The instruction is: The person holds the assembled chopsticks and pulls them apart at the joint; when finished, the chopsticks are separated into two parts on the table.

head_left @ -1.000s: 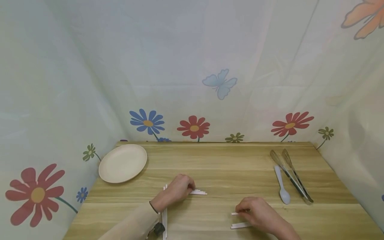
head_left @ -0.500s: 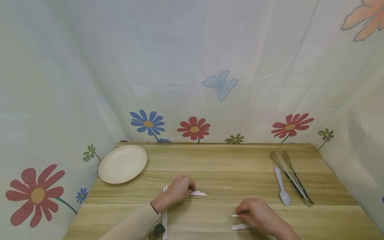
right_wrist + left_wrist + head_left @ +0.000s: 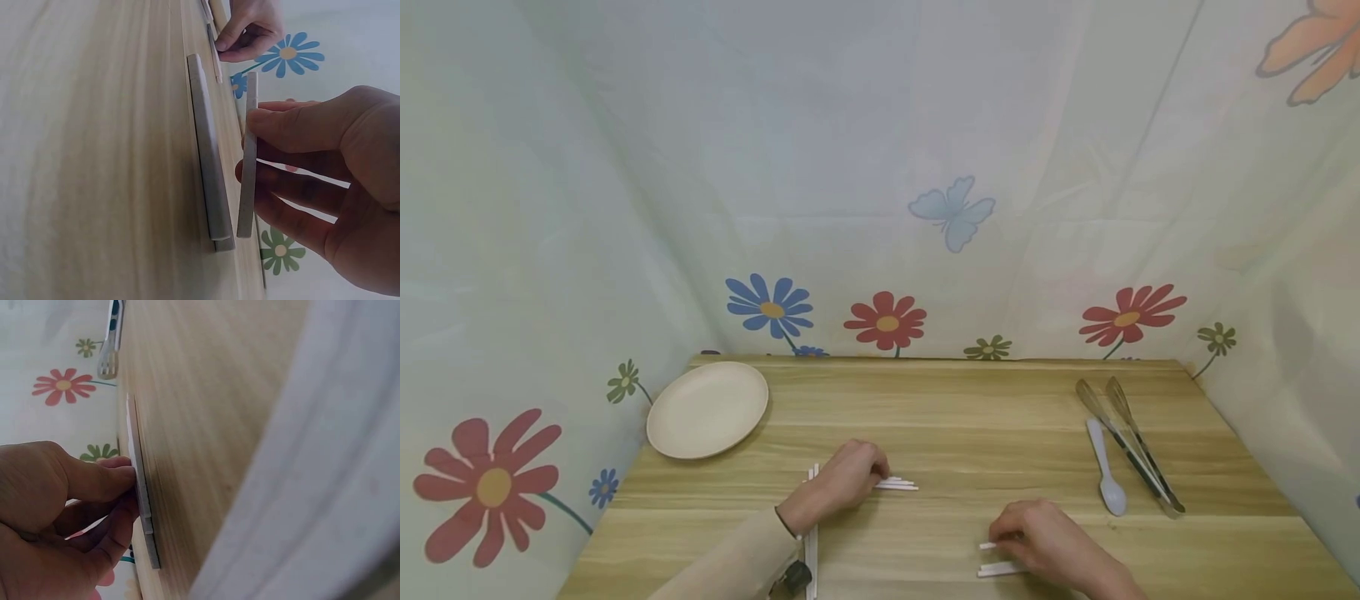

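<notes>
In the head view my left hand (image 3: 842,479) is at a group of short white sticks (image 3: 898,484) lying side by side on the table. Its thumb and fingertips pinch them at the edge, as the left wrist view shows with the sticks (image 3: 139,462). My right hand (image 3: 1045,537) holds one white stick (image 3: 249,156) between thumb and fingers, raised off the wood. Just beside it, apart, lie more white sticks (image 3: 209,156) on the tabletop. Longer white sticks (image 3: 812,554) run front to back under the left forearm, which partly hides them.
A round beige plate (image 3: 707,410) sits at the table's back left. On the right lie a pale grey spoon (image 3: 1105,471) and metal tongs (image 3: 1131,446). A flower-printed curtain (image 3: 850,167) surrounds the wooden table (image 3: 940,417).
My right hand has brought its stick slightly nearer to me, closer to the sticks lying beside it. My left hand stays in place.
</notes>
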Tool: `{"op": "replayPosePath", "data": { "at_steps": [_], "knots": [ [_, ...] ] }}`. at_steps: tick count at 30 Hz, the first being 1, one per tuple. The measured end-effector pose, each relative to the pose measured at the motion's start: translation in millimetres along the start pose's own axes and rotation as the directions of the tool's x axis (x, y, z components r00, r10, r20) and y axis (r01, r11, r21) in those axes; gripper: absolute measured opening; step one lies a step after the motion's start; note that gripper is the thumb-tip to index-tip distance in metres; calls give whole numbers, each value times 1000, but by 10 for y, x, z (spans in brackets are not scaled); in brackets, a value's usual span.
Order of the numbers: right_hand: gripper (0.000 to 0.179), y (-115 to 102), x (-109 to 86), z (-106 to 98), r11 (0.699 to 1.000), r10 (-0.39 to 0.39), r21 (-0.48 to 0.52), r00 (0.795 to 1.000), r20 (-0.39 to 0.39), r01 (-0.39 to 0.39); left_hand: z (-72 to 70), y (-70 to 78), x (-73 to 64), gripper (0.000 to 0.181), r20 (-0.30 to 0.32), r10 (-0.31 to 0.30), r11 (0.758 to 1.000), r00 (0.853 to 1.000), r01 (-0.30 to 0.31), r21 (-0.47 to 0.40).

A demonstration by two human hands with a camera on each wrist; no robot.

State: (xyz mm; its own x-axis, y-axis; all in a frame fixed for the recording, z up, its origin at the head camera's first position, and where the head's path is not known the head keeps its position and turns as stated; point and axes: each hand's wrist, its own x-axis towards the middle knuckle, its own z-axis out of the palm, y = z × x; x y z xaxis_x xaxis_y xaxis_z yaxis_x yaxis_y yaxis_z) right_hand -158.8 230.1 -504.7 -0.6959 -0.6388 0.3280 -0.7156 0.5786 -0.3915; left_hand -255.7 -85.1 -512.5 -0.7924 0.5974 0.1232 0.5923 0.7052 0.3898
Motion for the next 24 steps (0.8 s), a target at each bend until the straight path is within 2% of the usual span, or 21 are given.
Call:
{"op": "replayPosePath", "data": {
  "at_steps": [7,13,24],
  "knots": [
    [14,14,-6,6,999,34,16,999,38,-34,24,-17,-5,13,11,-6,1000,1000,6,-5],
    [14,12,-11,17,1000,27,-3,999,33,-27,13,-7,-22,12,15,-14,1000,1000,14,-11],
    [11,4,-9,3,998,58,13,995,80,-59,-53,15,-103,9,-54,-10,1000,998,11,23]
  ]
}}
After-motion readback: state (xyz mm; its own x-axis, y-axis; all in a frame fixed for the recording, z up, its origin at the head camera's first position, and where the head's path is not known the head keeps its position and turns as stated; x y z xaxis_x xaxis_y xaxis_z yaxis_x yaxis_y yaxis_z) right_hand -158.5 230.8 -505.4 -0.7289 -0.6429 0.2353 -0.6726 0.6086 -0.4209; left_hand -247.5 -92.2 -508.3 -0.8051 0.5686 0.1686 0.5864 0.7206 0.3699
